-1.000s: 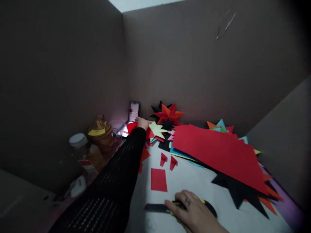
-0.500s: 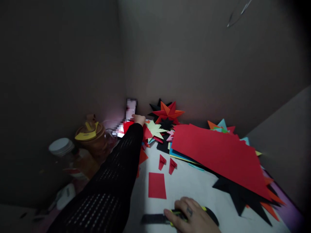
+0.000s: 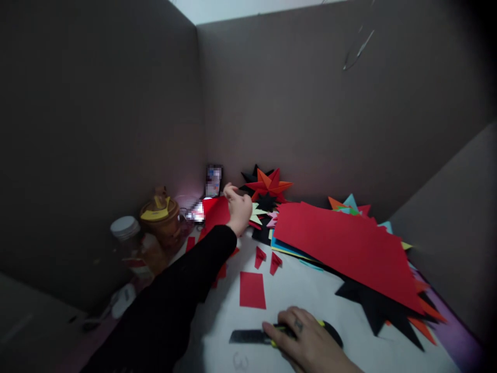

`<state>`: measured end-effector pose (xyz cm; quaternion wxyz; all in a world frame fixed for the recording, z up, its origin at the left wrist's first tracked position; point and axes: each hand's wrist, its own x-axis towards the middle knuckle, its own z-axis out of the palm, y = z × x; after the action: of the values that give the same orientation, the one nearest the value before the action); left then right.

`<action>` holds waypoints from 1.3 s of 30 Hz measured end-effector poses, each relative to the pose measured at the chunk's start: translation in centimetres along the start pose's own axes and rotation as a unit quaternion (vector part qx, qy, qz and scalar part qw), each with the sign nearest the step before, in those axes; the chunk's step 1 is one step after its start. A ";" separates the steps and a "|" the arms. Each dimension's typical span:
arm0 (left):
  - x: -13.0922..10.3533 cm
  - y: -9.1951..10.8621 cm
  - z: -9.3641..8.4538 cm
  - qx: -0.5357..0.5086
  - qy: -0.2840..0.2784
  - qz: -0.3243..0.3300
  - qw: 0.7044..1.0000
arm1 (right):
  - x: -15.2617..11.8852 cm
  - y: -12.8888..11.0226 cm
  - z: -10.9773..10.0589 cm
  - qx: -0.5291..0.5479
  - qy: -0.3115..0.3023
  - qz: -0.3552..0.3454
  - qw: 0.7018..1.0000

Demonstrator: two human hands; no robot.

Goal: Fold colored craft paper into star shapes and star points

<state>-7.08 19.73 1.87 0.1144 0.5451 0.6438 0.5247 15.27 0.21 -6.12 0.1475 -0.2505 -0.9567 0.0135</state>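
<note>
My left hand [image 3: 239, 210] is raised over the back left of the table, its fingers apart and loosely bent, with nothing visible in it. Just behind it a phone [image 3: 214, 180] with a lit, blurred screen leans against the wall. Red paper [image 3: 216, 211] lies beside the hand, and a pale yellow paper star [image 3: 257, 213] is partly hidden behind it. At the front, my right hand [image 3: 305, 334] is wrapped round a black and yellow utility knife [image 3: 330, 332], its wide dark blade out and pointing left. Above the blade lie a red paper rectangle [image 3: 252, 290] and two small folded red pieces [image 3: 276, 263].
Red sheets [image 3: 345, 248] top a stack on the right, with a black paper star [image 3: 373, 305] at its front. Red and orange folded stars [image 3: 269, 184] stand at the back wall. A brown cup [image 3: 161, 220] and a white-lidded jar [image 3: 126, 230] line the left.
My left hand has drawn back from the phone, to the right and nearer me, and its fingers have spread. The view has tilted up. My right hand stays on the knife.
</note>
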 end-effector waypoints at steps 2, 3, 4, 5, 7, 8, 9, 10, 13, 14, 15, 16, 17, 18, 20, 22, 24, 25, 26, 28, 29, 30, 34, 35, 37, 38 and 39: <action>-3.9 1.5 -1.2 0.013 -0.004 0.087 0.996 | 0.0 -0.4 -1.2 0.041 -0.046 0.042 0.997; -5.7 2.0 -2.0 0.036 -0.070 0.136 0.988 | 0.0 -0.6 -1.9 0.057 -0.072 0.073 0.993; -7.3 2.3 -2.9 0.070 -0.161 0.182 0.967 | 0.0 -0.7 -2.5 0.070 -0.091 0.103 0.988; -8.6 2.5 -3.9 0.108 -0.246 0.212 0.940 | 0.0 -0.8 -3.1 0.081 -0.107 0.124 0.983; -10.6 2.2 -5.6 0.187 -0.373 0.220 0.882 | -0.2 -1.1 -4.0 0.101 -0.135 0.142 0.975; -11.3 1.8 -6.2 0.225 -0.417 0.208 0.856 | -0.3 -1.1 -4.3 0.107 -0.139 0.147 0.974; -11.9 1.4 -6.7 0.258 -0.447 0.195 0.834 | -0.6 -1.2 -4.4 0.112 -0.138 0.147 0.973; -12.3 0.9 -7.0 0.281 -0.462 0.182 0.822 | -0.8 -1.2 -4.4 0.115 -0.133 0.145 0.974; -13.1 -0.3 -7.5 0.298 -0.462 0.140 0.823 | -1.4 -1.3 -4.4 0.124 -0.117 0.135 0.976; -13.3 -0.7 -7.5 0.290 -0.456 0.128 0.832 | -1.5 -1.3 -4.4 0.126 -0.114 0.131 0.977; -13.5 -1.0 -7.6 0.275 -0.449 0.117 0.842 | -1.6 -1.3 -4.4 0.127 -0.110 0.129 0.977; -13.6 -1.3 -7.7 0.255 -0.440 0.110 0.854 | -1.6 -1.2 -4.4 0.126 -0.106 0.127 0.978; -13.6 -1.7 -7.8 0.231 -0.427 0.102 0.868 | -1.7 -1.1 -4.4 0.125 -0.101 0.128 0.979; -13.6 -2.0 -8.0 0.206 -0.415 0.097 0.881 | -1.7 -0.9 -4.3 0.124 -0.095 0.129 0.979; -13.4 -2.7 -8.3 0.164 -0.400 0.085 0.898 | -1.8 -0.5 -4.2 0.120 -0.079 0.131 0.981; -13.2 -3.2 -8.5 0.141 -0.394 0.073 0.905 | -2.0 0.0 -4.1 0.112 -0.067 0.129 0.983; -13.0 -3.4 -8.5 0.124 -0.386 0.069 0.912 | -2.3 0.4 -4.3 0.100 -0.064 0.121 0.985; -13.0 -3.3 -8.4 0.114 -0.386 0.073 0.913 | -2.4 0.6 -4.5 0.095 -0.062 0.117 0.987; -13.1 -3.2 -8.3 0.108 -0.393 0.080 0.910 | -2.5 0.8 -4.7 0.093 -0.061 0.111 0.988; -13.4 -2.8 -7.9 0.121 -0.424 0.097 0.892 | -2.8 1.4 -5.1 0.092 -0.056 0.098 0.989; -13.7 -2.5 -7.7 0.136 -0.438 0.104 0.883 | -2.9 1.8 -5.3 0.086 -0.044 0.109 0.989; -13.9 -2.3 -7.6 0.148 -0.451 0.109 0.873 | -3.1 2.3 -5.4 0.069 -0.024 0.139 0.988; -14.5 -1.6 -7.4 0.152 -0.481 0.108 0.857 | -3.9 4.7 -5.2 -0.079 0.012 0.330 0.940; -14.5 -1.5 -7.4 0.153 -0.483 0.110 0.855 | -4.1 5.2 -5.1 -0.106 -0.006 0.360 0.927; -14.6 -1.4 -7.4 0.162 -0.482 0.114 0.854 | -4.5 5.9 -4.7 -0.137 -0.035 0.394 0.908; -14.6 -1.3 -7.4 0.166 -0.481 0.116 0.853 | -4.6 6.1 -4.6 -0.149 -0.035 0.402 0.903; -14.6 -1.3 -7.4 0.171 -0.481 0.119 0.852 | -4.6 6.1 -4.4 -0.161 -0.023 0.405 0.900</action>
<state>-7.61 3.80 -2.24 0.2521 0.8126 0.5180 0.0882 23.22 3.14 -3.81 0.0654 -0.6366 -0.7646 -0.0764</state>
